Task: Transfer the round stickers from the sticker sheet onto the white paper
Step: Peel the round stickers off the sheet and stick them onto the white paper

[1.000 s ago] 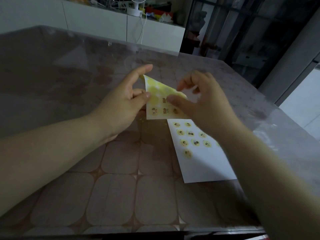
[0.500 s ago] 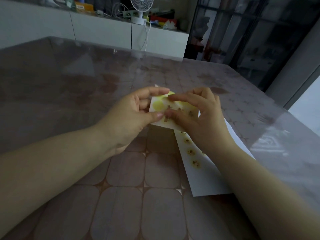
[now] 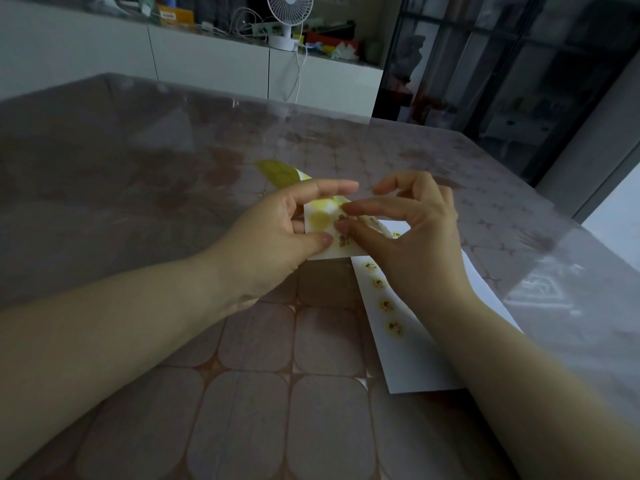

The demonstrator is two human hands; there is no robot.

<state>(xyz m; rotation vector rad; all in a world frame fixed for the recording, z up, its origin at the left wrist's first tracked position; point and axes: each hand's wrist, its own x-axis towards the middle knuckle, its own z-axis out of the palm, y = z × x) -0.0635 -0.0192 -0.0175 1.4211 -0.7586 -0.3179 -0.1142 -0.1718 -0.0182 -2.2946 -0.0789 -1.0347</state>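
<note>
My left hand (image 3: 277,233) holds the yellow sticker sheet (image 3: 320,221) by its left edge, thumb on its front. The sheet shows pale empty circles and a few round stickers. My right hand (image 3: 412,237) pinches thumb and forefinger on a round sticker (image 3: 341,220) at the sheet's middle; whether it has lifted off I cannot tell. The white paper (image 3: 415,355) lies on the table under my right wrist, with several round stickers (image 3: 386,304) in a column along its left side. My right hand hides the paper's upper part.
The table (image 3: 173,188) has a glossy clear cover over a brown tile pattern. A white cabinet (image 3: 207,64) stands beyond its far edge, carrying a small fan (image 3: 289,15), cables and clutter. The table's right edge (image 3: 571,216) runs close to the paper.
The sheet has dropped from upright to lower and flatter in my left hand. My right fingers have closed onto a sticker at its middle. The view has tilted up a little.
</note>
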